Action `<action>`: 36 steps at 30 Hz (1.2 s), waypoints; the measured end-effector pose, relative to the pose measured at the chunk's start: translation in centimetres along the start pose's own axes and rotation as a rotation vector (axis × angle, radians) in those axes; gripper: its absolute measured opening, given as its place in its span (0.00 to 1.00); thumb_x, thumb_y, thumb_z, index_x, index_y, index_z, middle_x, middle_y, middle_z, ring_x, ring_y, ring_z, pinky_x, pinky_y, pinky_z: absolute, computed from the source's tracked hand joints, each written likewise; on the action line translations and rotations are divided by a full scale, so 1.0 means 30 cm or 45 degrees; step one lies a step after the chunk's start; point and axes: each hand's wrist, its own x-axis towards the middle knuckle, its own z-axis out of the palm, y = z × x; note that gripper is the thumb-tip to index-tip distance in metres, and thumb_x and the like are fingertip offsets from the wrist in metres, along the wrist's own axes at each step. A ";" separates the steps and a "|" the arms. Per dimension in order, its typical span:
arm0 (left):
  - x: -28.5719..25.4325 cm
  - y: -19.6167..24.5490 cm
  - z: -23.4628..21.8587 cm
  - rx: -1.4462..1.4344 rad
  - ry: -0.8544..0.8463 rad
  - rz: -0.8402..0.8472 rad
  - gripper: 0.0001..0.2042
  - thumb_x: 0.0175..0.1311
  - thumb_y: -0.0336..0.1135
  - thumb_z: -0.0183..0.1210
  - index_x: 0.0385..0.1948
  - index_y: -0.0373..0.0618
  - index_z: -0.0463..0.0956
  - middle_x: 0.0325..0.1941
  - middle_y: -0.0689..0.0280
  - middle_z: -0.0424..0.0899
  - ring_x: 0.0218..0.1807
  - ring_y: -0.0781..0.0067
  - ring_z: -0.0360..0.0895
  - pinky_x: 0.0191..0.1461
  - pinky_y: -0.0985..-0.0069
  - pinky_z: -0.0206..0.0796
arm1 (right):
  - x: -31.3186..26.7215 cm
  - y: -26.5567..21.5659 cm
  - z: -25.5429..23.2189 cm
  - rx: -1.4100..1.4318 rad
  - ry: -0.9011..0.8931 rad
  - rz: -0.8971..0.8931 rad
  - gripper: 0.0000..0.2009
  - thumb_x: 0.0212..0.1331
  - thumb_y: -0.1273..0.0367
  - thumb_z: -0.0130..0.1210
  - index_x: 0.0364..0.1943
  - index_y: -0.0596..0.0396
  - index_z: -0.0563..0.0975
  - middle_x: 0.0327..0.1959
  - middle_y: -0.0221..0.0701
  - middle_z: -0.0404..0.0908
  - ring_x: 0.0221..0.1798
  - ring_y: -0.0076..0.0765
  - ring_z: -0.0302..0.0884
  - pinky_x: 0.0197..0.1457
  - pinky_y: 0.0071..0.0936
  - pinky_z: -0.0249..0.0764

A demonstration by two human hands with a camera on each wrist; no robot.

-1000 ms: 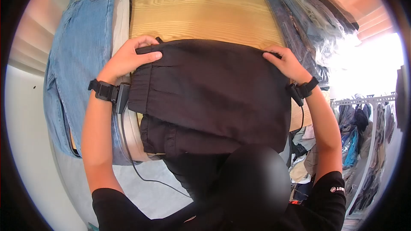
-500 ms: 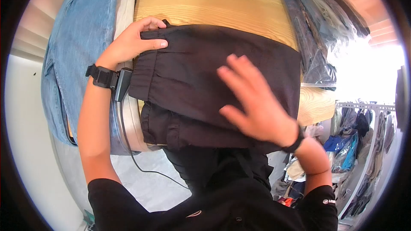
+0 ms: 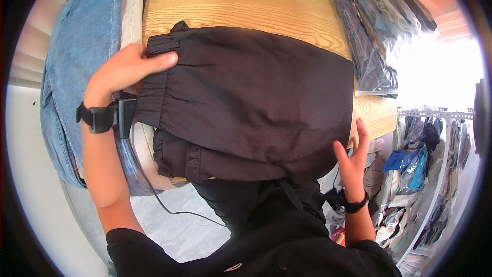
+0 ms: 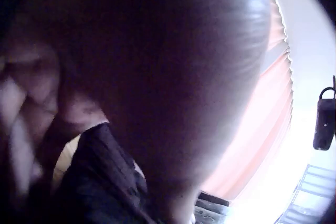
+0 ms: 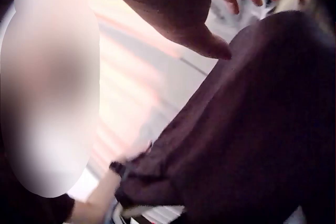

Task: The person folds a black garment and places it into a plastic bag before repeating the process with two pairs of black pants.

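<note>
Folded black trousers (image 3: 256, 97) with a gathered elastic waistband lie across the front of the wooden table, partly over its near edge. At the waistband on the left, my left hand (image 3: 123, 69) grips the cloth, thumb on top and the other fingers hidden beneath. The left wrist view shows its bent fingers (image 4: 31, 103) beside the dark fabric (image 4: 100, 182). My right hand (image 3: 353, 161) is at the trousers' lower right edge, thumb and fingers spread apart. In the right wrist view its thumb (image 5: 210, 45) comes right up to the cloth edge.
Blue jeans (image 3: 84, 61) lie on a pile at the left, with a beige garment (image 3: 131, 15) beside them. Plastic-wrapped clothes (image 3: 366, 36) sit at the table's back right. Beyond the right edge stands a rack (image 3: 441, 118) of hanging clothes. A cable (image 3: 169, 210) runs from my left wrist.
My right hand left the far right corner, passed over the cloth and came down to the near right edge. The left hand stayed at the waistband, which shifted slightly left.
</note>
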 end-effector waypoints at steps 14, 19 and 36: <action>0.037 -0.076 0.053 -0.215 -0.293 0.333 0.23 0.60 0.37 0.70 0.50 0.29 0.77 0.47 0.64 0.85 0.47 0.77 0.80 0.54 0.76 0.73 | -0.031 -0.125 -0.106 0.839 -0.250 0.943 0.20 0.66 0.72 0.57 0.61 0.63 0.72 0.55 0.37 0.81 0.54 0.34 0.80 0.60 0.32 0.74; 0.058 -0.023 0.148 -0.794 0.038 0.376 0.23 0.65 0.38 0.66 0.56 0.34 0.73 0.52 0.62 0.84 0.49 0.75 0.81 0.56 0.74 0.73 | 0.092 -0.097 -0.115 0.847 -0.152 0.611 0.23 0.68 0.69 0.57 0.65 0.61 0.69 0.60 0.39 0.78 0.59 0.34 0.77 0.64 0.30 0.71; 0.108 -0.124 0.019 -0.396 -0.084 0.435 0.30 0.62 0.43 0.69 0.61 0.33 0.71 0.55 0.59 0.82 0.55 0.72 0.78 0.64 0.76 0.66 | 0.150 0.048 -0.073 1.694 -0.451 0.906 0.27 0.69 0.59 0.55 0.65 0.63 0.68 0.63 0.41 0.76 0.60 0.44 0.77 0.64 0.40 0.71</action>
